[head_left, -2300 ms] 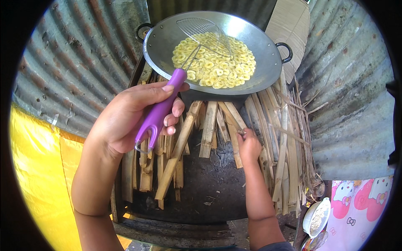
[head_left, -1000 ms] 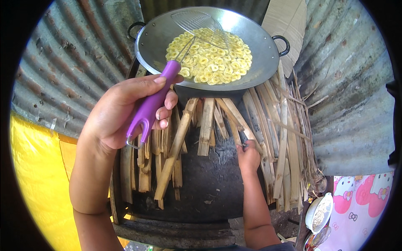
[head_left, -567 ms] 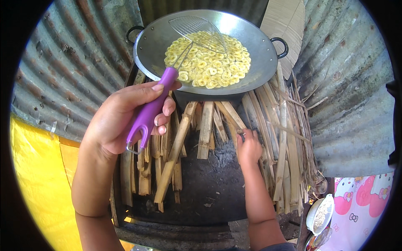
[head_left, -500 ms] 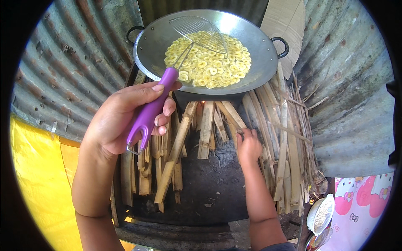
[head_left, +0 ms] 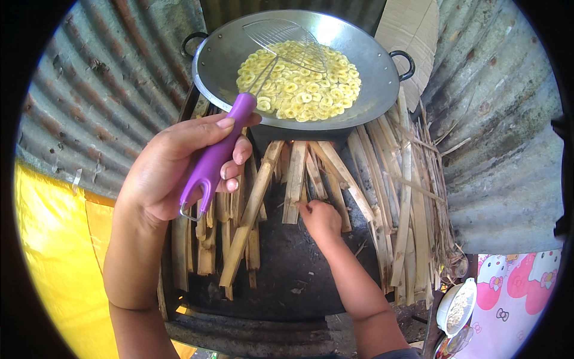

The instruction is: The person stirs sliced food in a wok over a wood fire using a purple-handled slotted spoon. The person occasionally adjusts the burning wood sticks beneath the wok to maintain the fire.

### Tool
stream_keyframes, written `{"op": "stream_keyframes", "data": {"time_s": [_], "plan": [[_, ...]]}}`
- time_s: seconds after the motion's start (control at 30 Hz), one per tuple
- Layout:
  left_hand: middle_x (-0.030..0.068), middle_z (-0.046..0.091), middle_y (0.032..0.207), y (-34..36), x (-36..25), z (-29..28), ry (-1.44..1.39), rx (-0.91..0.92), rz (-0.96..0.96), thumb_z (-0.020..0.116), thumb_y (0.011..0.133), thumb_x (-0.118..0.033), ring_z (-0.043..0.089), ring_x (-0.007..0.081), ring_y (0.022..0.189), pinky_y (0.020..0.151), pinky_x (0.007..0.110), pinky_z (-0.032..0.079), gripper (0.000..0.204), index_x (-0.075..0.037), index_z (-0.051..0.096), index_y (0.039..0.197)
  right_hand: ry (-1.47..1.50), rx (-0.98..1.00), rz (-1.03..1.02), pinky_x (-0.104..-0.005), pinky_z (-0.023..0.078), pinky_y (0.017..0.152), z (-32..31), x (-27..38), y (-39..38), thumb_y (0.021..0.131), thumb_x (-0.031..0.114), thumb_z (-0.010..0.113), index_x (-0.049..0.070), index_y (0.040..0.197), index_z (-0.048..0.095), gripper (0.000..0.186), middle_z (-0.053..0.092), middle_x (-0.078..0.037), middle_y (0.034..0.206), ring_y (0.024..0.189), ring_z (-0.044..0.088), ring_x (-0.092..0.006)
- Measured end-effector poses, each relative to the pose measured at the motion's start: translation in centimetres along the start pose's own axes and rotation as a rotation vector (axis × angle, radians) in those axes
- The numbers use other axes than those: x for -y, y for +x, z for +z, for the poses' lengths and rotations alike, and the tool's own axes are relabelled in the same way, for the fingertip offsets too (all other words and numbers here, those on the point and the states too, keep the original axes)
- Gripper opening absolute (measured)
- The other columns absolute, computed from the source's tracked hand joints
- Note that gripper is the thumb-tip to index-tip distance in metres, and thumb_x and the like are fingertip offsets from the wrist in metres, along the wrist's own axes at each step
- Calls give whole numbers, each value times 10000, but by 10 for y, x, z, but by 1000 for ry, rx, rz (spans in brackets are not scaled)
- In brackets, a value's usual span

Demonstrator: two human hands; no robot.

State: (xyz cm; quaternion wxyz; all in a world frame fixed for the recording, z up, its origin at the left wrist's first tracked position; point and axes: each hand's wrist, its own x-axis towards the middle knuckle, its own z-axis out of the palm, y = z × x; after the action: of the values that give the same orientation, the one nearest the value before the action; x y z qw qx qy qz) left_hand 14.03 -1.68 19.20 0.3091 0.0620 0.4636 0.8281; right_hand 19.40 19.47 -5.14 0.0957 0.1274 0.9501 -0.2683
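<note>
My left hand point(head_left: 185, 161) is closed around the purple handle point(head_left: 218, 158) of a wire skimmer point(head_left: 287, 45), its mesh held over a large metal wok point(head_left: 209, 78). Many thin round banana slices point(head_left: 299, 90) lie in oil in the wok. Lower down, my right hand point(head_left: 321, 222) pinches the near end of a split stick of firewood point(head_left: 295, 176). That stick runs in under the wok, where a small glow of fire shows. Part of the fingers is hidden behind the hand.
More firewood point(head_left: 251, 221) lies left of the right hand, and a thick stack point(head_left: 406, 209) stands on the right. Corrugated metal sheets point(head_left: 496, 131) wall both sides. Cardboard point(head_left: 412, 36) leans behind the wok. A white bowl point(head_left: 457, 306) sits at lower right, a yellow sheet point(head_left: 54, 257) at left.
My right hand has moved left from a right-hand stick to the middle one. The stick it left now lies angled further out to the right. My left hand keeps hold of the skimmer.
</note>
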Motion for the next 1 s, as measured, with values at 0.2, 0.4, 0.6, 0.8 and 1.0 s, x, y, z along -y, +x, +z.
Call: {"op": "stream_keyframes", "data": {"time_s": [0.2, 0.4, 0.6, 0.8, 1.0], "plan": [[96, 572, 824, -5, 2, 1, 11, 14, 6, 434, 965, -138, 544, 141, 670, 618, 279, 516, 347, 83, 417, 1231, 83, 85, 49, -441, 496, 767, 22, 4, 3, 825, 381, 656, 42, 844, 697, 342, 672, -198, 823, 860, 645, -369], [93, 567, 817, -11, 2, -1, 16, -6, 5, 443, 967, -146, 536, 137, 669, 612, 275, 515, 328, 77, 428, 1207, 120, 93, 42, -384, 515, 648, 38, -1, 1, 837, 320, 657, 2, 824, 679, 319, 673, -183, 760, 675, 664, -291], [94, 567, 818, -15, 1, 0, 22, 1, -1, 454, 965, -151, 530, 134, 669, 609, 268, 511, 316, 58, 434, 1201, 708, 262, 197, -309, 493, 494, 52, -4, -3, 887, 162, 614, -52, 881, 598, 215, 656, -140, 698, 538, 642, -200], [93, 574, 816, -17, 0, 1, 33, 9, -4, 459, 967, -157, 529, 136, 678, 609, 268, 506, 313, 54, 438, 1197, 853, 205, 196, -259, 454, 418, 61, -3, -7, 914, 110, 583, -51, 921, 530, 169, 637, -119, 657, 491, 619, -160], [88, 578, 817, -15, 1, -1, 7, 7, -19, 457, 969, -157, 531, 138, 679, 612, 265, 509, 311, 54, 436, 1196, 868, 222, 202, -249, 465, 415, 59, 0, -3, 920, 115, 576, -52, 926, 528, 174, 640, -128, 672, 497, 623, -159]]}}
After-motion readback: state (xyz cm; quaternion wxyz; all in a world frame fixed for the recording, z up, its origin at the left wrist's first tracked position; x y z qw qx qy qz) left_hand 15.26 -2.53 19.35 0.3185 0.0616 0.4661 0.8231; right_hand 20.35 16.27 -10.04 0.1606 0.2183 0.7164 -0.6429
